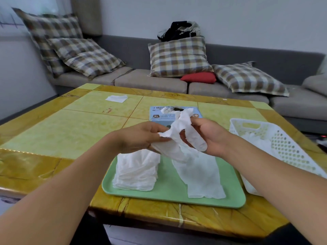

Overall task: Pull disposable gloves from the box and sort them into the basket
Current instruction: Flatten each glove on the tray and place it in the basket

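Both hands hold one white glove [178, 128] above the green tray [169, 190]: the left hand [139, 137] pinches its crumpled end, the right hand [210, 137] grips the other part. On the tray lie a glove pile [136, 172] near its left edge and a flat glove [203, 175]. The glove box [159, 115] stands behind the tray, and the white basket [283, 144] is at the table's [53, 131] right edge.

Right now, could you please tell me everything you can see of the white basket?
The white basket is plastic as it looks, with round holes through its walls and a slot handle in its far end. It stands on the table at the right, beside the green tray. White gloves lie inside. Neither hand touches it.
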Motion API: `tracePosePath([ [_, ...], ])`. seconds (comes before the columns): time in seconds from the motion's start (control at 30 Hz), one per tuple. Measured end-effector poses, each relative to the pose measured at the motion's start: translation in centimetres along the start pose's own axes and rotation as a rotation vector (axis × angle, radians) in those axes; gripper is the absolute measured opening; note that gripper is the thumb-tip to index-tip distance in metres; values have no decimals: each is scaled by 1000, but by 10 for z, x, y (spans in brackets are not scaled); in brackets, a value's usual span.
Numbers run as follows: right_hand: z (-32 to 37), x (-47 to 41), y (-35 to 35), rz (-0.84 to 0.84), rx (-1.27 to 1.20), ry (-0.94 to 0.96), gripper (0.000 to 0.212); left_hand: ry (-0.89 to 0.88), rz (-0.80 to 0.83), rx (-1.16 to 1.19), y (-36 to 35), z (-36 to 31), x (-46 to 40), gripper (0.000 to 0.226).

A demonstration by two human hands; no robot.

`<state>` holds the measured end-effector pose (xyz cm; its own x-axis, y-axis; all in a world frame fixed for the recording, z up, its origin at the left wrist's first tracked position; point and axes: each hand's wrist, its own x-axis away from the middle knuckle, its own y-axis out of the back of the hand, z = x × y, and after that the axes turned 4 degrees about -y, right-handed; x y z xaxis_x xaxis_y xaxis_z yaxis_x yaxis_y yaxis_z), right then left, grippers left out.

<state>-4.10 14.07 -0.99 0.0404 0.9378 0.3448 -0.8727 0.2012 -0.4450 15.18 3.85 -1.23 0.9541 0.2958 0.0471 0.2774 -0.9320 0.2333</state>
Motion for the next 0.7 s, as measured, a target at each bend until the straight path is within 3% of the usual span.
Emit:
tracePosePath([
  [0.07, 7, 4, 12, -69, -66, 44, 47, 39, -171, 137, -13, -5, -20, 22],
  [0.17, 15, 14, 28, -80, -40, 32, 82, 79, -293, 298, -28, -13, -40, 23],
  [0.23, 16, 21, 32, -47, 77, 44, 66, 96, -289, 233, -34, -15, -47, 28],
  [0.33, 17, 24, 37, -225, 94, 123, 12, 63, -393, -146, -39, -9, -53, 30],
  [0.4, 18, 26, 44, -362, 71, 143, 10, 61, -485, -346, -38, -4, -55, 31],
  [0.47, 23, 31, 48, -423, 18, 183, 11, 132, -459, -343, -37, -1, -54, 26],
  [0.53, 30, 36, 52, -405, -96, 230, 17, 250, -333, -195, -40, -3, -51, 23],
  [0.63, 36, 47, 55, -278, -287, 204, 57, 300, -182, 107, -50, -9, -53, 23],
  [0.7, 34, 48, 55, -313, -137, 250, 54, 280, -197, 224, -56, -12, -57, 22],
])
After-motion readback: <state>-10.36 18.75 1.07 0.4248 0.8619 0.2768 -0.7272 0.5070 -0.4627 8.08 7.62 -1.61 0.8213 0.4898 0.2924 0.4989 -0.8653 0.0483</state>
